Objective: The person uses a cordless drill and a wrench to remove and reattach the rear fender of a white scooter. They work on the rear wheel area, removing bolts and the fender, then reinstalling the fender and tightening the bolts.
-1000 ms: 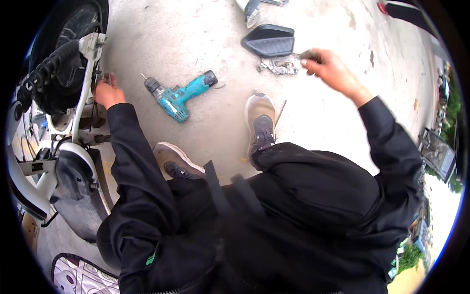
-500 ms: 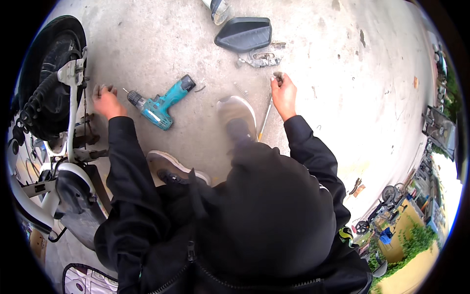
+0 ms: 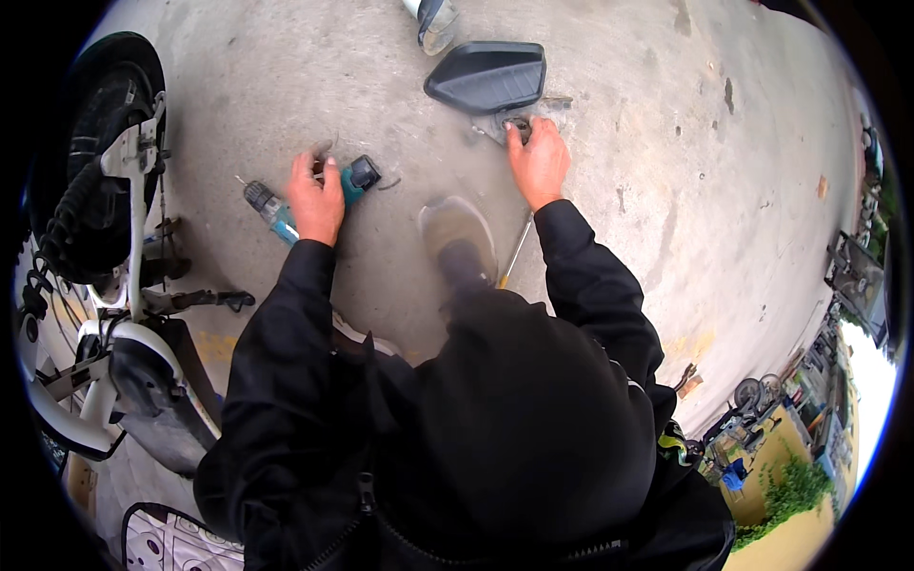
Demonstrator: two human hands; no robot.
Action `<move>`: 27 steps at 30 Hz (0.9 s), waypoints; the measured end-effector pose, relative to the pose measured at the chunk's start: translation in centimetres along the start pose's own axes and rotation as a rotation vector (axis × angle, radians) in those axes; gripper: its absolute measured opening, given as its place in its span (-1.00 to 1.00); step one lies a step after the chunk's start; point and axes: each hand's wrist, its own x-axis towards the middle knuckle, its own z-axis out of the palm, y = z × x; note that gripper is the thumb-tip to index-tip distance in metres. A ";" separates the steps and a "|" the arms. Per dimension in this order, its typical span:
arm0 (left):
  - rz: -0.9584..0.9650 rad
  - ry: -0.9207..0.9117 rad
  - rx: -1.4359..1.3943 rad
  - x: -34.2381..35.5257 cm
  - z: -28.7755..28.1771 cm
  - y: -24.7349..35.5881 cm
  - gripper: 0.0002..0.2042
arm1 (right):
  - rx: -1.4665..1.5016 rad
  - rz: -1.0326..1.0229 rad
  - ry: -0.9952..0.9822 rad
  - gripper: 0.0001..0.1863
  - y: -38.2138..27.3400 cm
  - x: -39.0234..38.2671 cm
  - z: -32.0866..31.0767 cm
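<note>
Left grip curls over cordless drill, seemingly laid within reach; right grip beside metal bracket; both holds unclear.

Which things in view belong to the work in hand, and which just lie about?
Likely in the work:
drill, partly hidden by the left hand
metal part, at the right hand
bike

Perhaps lying about:
black plastic piece
thin rod
orange scrap
</note>
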 end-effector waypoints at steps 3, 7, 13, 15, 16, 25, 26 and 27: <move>0.039 -0.037 0.039 -0.7 1.1 1.1 -0.77 | -0.098 0.108 -0.058 -0.70 -0.7 1.6 0.0; 0.133 -0.044 0.092 -1.3 2.2 2.2 -0.78 | -0.206 0.125 -0.093 -0.69 -1.0 2.1 0.2; 0.051 -0.124 -0.011 -2.3 2.9 5.1 -0.76 | 0.384 0.294 -0.062 -0.71 -0.9 1.9 0.9; 0.002 -0.251 -0.244 -3.1 3.2 7.9 -0.63 | 1.015 0.562 -0.539 -0.74 -5.9 -0.6 -2.7; -0.168 -0.417 -0.405 -2.8 2.5 8.8 -0.60 | 1.085 0.526 -0.724 -0.74 -8.0 -1.5 -3.3; -0.412 -0.101 -0.446 -1.6 -6.2 5.9 -0.71 | 1.361 0.557 -1.247 -0.79 -20.2 -2.1 1.3; -0.446 -0.050 -0.434 -1.7 -7.1 5.5 -0.71 | 1.390 0.599 -1.282 -0.81 -21.5 -2.4 1.7; -0.484 -0.007 -0.424 -1.9 -7.9 5.6 -0.71 | 1.403 0.608 -1.313 -0.80 -22.3 -2.8 2.2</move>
